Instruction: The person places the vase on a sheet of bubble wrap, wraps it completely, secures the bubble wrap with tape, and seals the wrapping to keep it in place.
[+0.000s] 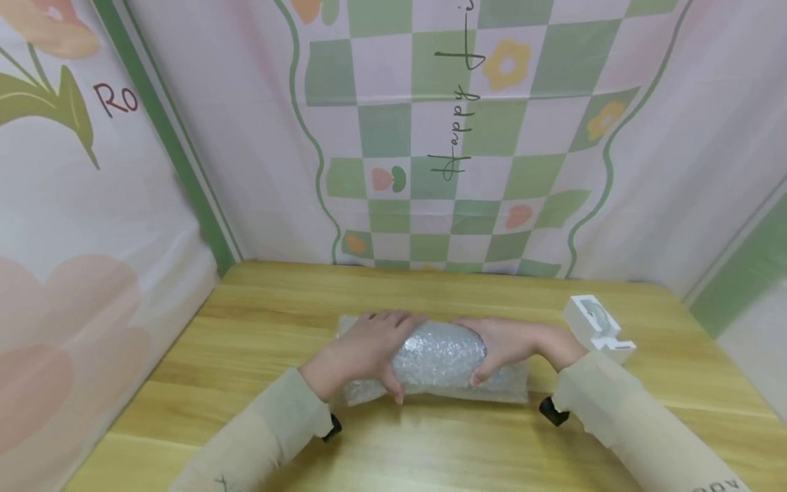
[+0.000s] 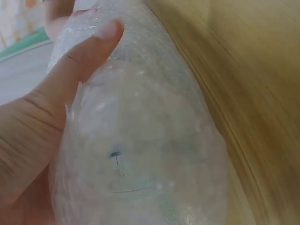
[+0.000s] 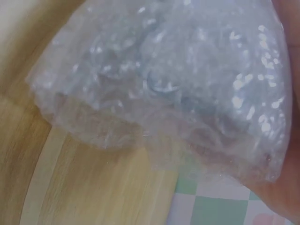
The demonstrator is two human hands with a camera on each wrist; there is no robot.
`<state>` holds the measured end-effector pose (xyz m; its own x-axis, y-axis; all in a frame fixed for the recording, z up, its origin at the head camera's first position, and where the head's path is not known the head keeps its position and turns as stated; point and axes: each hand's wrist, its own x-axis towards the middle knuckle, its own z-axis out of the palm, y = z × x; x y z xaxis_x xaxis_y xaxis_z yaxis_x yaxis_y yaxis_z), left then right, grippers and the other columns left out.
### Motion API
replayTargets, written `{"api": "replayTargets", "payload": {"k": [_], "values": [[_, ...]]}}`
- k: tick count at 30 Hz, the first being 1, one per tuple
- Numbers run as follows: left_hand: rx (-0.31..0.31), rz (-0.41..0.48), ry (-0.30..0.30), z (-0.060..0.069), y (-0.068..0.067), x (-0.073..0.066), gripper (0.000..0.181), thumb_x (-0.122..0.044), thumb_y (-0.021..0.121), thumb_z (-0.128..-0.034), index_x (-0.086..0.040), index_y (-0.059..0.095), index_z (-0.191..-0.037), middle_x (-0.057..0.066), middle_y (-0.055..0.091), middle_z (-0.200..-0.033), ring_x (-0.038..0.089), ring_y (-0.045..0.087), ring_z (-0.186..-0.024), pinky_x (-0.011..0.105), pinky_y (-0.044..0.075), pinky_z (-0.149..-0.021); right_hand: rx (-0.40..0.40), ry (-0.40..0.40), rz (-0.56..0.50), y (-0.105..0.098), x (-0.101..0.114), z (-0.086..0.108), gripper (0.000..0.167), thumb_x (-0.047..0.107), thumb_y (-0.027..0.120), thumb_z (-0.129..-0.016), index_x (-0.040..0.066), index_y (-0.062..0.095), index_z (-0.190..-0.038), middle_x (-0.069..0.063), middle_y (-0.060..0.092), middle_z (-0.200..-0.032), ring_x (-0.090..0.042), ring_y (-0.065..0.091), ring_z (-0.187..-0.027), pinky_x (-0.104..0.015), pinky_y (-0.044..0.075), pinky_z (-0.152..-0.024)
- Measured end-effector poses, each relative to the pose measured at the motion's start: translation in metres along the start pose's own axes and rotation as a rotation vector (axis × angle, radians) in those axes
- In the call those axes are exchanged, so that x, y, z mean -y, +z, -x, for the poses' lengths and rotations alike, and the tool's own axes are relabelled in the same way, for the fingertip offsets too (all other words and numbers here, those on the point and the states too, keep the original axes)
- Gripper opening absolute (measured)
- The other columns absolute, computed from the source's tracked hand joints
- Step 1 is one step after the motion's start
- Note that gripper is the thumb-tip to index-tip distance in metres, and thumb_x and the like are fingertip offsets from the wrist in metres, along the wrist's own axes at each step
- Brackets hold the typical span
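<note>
A roll of clear bubble wrap (image 1: 439, 352) lies crosswise on the table, bulging in the middle and flatter at both ends. What is inside it cannot be made out. My left hand (image 1: 375, 345) grips the roll left of its middle, thumb at the near side and fingers over the top. On the right part, my right hand (image 1: 507, 345) holds it the same way. In the left wrist view the thumb (image 2: 89, 56) presses on the bubble wrap (image 2: 145, 136). The right wrist view shows the loose, open end of the wrap (image 3: 154, 84).
A white tape dispenser (image 1: 590, 321), seemingly with a clear roll in it, stands behind my right wrist. The wooden table (image 1: 277, 294) meets a printed cloth (image 1: 430, 137) at the back and another cloth (image 1: 111, 273) on the left. Black straps show under both cuffs.
</note>
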<state>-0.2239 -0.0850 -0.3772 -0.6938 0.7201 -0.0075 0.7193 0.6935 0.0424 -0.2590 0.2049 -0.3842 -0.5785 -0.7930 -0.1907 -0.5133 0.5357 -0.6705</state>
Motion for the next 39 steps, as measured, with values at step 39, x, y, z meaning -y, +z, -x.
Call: {"api": "replayTargets", "payload": {"k": [39], "values": [[0.023, 0.254, 0.015, -0.001, 0.002, 0.005, 0.114, -0.044, 0.093, -0.0690, -0.018, 0.030, -0.160, 0.009, 0.047, -0.152, 0.028, 0.048, -0.135, 0.049, 0.043, -0.110, -0.191, 0.017, 0.091, 0.014, -0.010, 0.019, 0.096, 0.043, 0.086, -0.078, 0.001, 0.041, -0.152, -0.023, 0.047, -0.141, -0.041, 0.051, -0.122, -0.064, 0.048, -0.096]]}}
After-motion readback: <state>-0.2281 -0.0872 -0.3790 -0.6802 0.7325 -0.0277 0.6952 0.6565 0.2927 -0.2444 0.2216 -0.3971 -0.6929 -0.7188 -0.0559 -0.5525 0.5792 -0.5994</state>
